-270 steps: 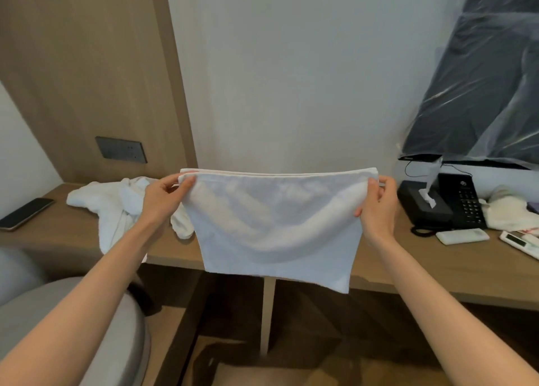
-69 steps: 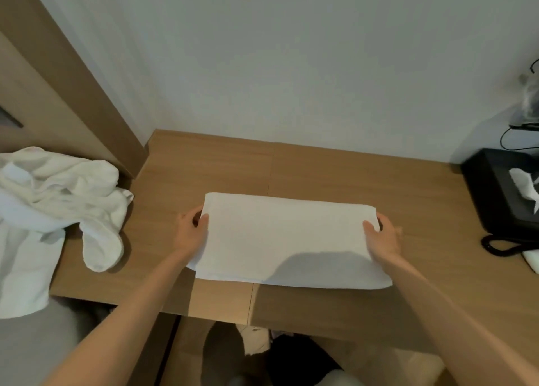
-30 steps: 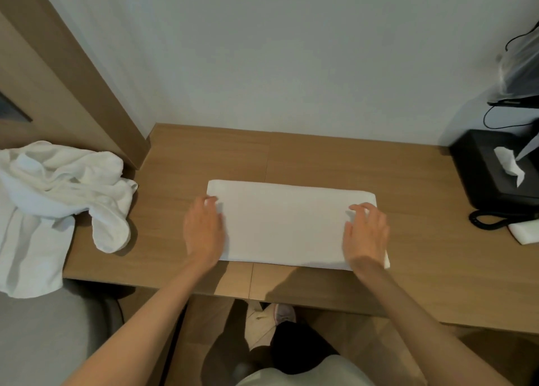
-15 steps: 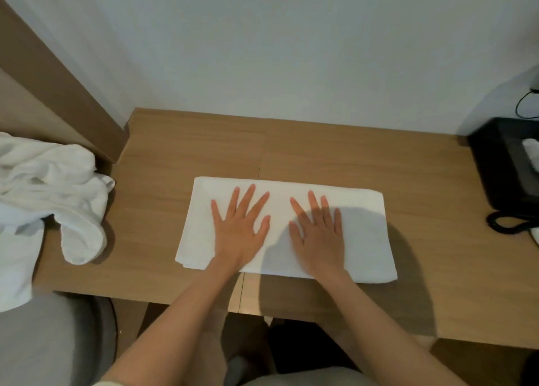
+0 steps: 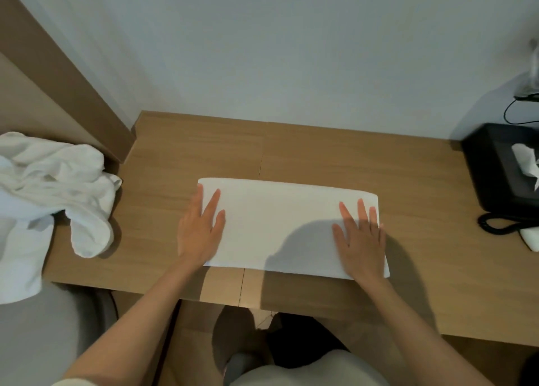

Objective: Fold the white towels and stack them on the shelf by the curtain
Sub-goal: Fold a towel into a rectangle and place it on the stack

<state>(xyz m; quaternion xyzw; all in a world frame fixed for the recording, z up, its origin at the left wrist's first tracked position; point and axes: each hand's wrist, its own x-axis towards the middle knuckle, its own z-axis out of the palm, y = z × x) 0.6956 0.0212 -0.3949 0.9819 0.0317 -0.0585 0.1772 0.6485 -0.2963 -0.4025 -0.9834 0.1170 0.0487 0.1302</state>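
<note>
The towel [image 5: 280, 225] lies at the middle of the desk [image 5: 320, 152], close to its front edge. The left hand [image 5: 198, 234] rests on the towel's nine o'clock end, partly over onto the desk. The right hand [image 5: 360, 242] rests on its three o'clock end. A heap of towels [image 5: 55, 181] sits at nine o'clock, well apart, hanging over the front edge. A tissue box [image 5: 495, 175] stands at three o'clock, a cord [image 5: 495, 225] just before it. The wall [image 5: 291, 50] runs behind at twelve, and a panel [image 5: 58, 79] stands at ten.
</note>
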